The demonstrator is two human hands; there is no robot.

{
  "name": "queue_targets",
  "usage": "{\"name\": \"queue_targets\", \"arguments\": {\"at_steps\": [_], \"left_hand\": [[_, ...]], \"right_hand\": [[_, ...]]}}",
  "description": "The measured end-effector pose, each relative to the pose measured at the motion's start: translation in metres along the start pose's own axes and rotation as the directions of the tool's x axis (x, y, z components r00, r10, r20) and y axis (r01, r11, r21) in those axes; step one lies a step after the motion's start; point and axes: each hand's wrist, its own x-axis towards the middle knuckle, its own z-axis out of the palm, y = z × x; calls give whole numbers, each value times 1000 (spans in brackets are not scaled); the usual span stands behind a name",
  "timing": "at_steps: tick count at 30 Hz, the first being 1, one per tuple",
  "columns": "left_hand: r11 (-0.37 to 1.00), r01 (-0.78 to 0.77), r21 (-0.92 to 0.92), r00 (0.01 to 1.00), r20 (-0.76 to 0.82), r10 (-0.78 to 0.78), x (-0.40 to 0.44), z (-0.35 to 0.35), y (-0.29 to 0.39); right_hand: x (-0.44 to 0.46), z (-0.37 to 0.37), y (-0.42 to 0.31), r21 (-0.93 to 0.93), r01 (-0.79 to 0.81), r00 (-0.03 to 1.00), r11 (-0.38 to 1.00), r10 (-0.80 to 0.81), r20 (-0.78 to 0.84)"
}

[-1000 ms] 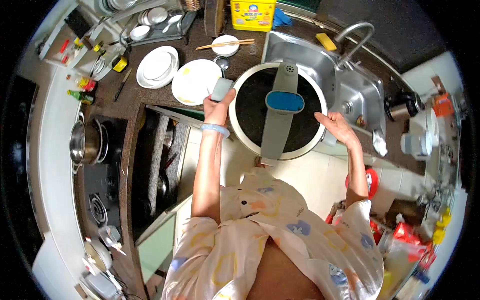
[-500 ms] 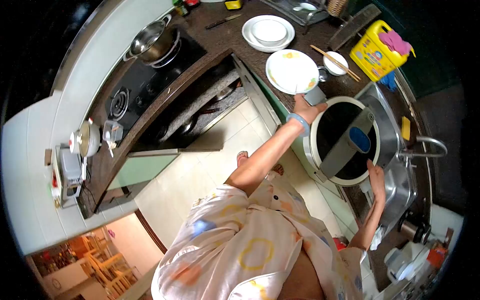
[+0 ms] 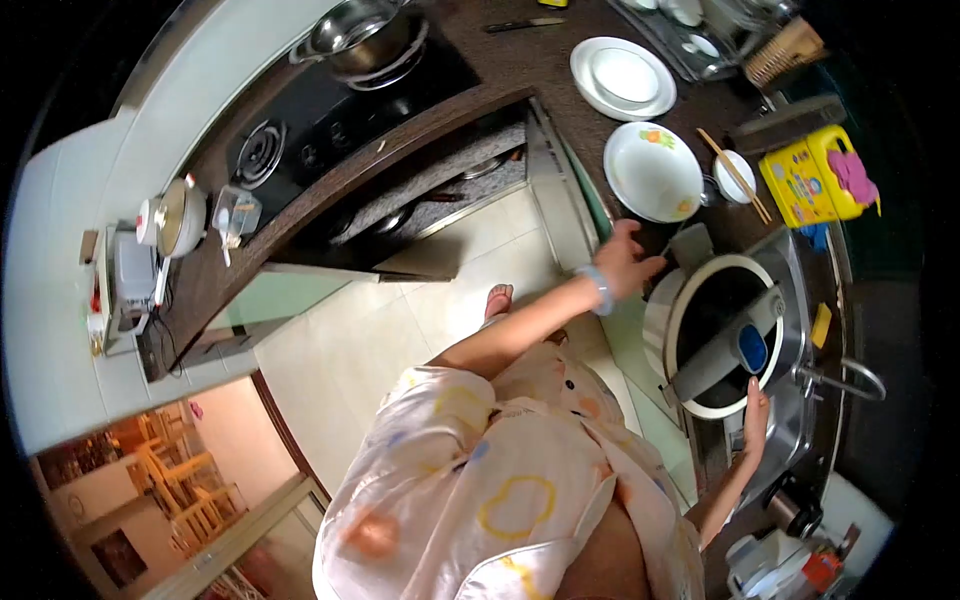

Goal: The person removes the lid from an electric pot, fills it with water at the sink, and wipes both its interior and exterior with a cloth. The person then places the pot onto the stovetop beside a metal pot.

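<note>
A large round cooker [image 3: 700, 335] with a pale rim, black lid and grey bar bearing a blue button stands at the counter edge beside the sink. My left hand [image 3: 625, 265] is off it, fingers apart and nothing in them, between the cooker's grey side handle [image 3: 690, 246] and a white plate [image 3: 652, 172] with floral marks. On the cooker's near side my right hand [image 3: 757, 412] has its thumb up along the rim; its other fingers are partly hidden below.
A small white bowl [image 3: 734, 176] with chopsticks [image 3: 722, 158] and a yellow jug [image 3: 808, 180] stand past the plate. Stacked white dishes [image 3: 622, 78] are farther back. The sink tap [image 3: 850, 380] is at right. A pot [image 3: 362, 38] sits on the hob; cupboard doors below [image 3: 560, 190] stand open.
My left hand has let go of the cooker's side handle and moved off towards the cupboard side. My right hand stays at the rim. The view has shifted.
</note>
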Motion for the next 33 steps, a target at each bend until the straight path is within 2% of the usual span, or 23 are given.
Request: {"name": "queue_targets", "arguments": {"at_steps": [2, 3, 4, 6, 7, 8, 9, 10, 11, 12, 14, 15, 16, 19, 20, 22, 24, 25, 26, 28, 30, 32, 33], "left_hand": [[993, -37, 113, 957, -283, 68, -35, -62, -12], [892, -109, 438, 807, -485, 336, -34, -89, -72], [820, -86, 565, 655, -589, 474, -56, -124, -81], [731, 187, 656, 459, -716, 525, -94, -194, -140], [692, 331, 641, 352, -765, 540, -112, -229, -169], [797, 396, 456, 285, -886, 365, -132, -252, -192], [743, 558, 370, 154, -926, 345, -145, -270, -231], [748, 620, 238, 143, -971, 191, -156, -289, -271], [868, 489, -85, 232, -947, -224, -162, -307, -290], [817, 381, -432, 371, -739, -563, -162, -319, -299], [628, 155, -762, 483, -496, -721, -155, -308, -246], [577, 167, -799, 471, -450, -759, -146, -309, -245], [577, 168, -799, 479, -446, -756, -138, -313, -248], [398, 15, -917, 545, -326, -772, -116, -326, -277], [456, 25, -890, 649, -332, -684, -108, -334, -287], [417, -71, -906, 666, -354, -656, -81, -348, -295], [269, -166, -949, 782, -293, -550, -53, -373, -305], [357, -207, -911, 719, -389, -576, -37, -378, -297], [296, -208, -932, 760, -344, -551, -25, -392, -298], [423, -200, -884, 749, -416, -516, -7, -407, -279], [415, -171, -893, 726, -399, -560, 6, -420, -258], [394, -157, -905, 787, -356, -504, 16, -438, -262], [382, -185, -905, 756, -379, -533, 20, -441, -261]], "right_hand": [[0, -1, 0, -33, -1, 1000, 999, 0, -10], [-4, 1, -7, -12, -19, 999, 1000, 18, -29], [-8, 2, -11, 10, -39, 998, 999, 39, -50], [-3, 1, -3, 34, -53, 997, 998, 54, -50], [-5, 0, -9, 28, -86, 995, 996, 87, -42], [18, -14, 39, -59, -67, 996, 996, 64, -63], [12, -11, 28, -31, -88, 994, 996, 86, -61], [7, -11, 21, -5, -109, 992, 994, 109, -58], [8, -12, 20, -16, -106, 993, 994, 104, -56], [9, -13, 25, -4, -116, 993, 993, 116, -37], [10, -15, 33, 4, -131, 991, 991, 131, -26], [8, -14, 33, 33, -123, 992, 992, 124, -38], [7, -13, 32, 64, -112, 992, 992, 116, -51], [-4, 2, 14, 176, -58, 993, 983, 76, -95], [-9, 10, 3, 174, -61, 992, 983, 78, -95], [-19, 22, -21, 260, -88, 978, 962, 133, -159], [-20, 17, -19, 216, -92, 983, 972, 124, -137], [-20, 14, -19, 177, -90, 988, 980, 111, -111], [-20, 13, -19, 178, -93, 986, 980, 116, -121], [-20, 12, -21, 122, -180, 962, 976, 200, -188], [-10, 3, -1, 148, -186, 961, 971, 211, -176], [-8, -1, 10, 117, -202, 972, 972, 214, -100], [-9, 2, 10, 183, -131, 983, 974, 152, -106]]}}
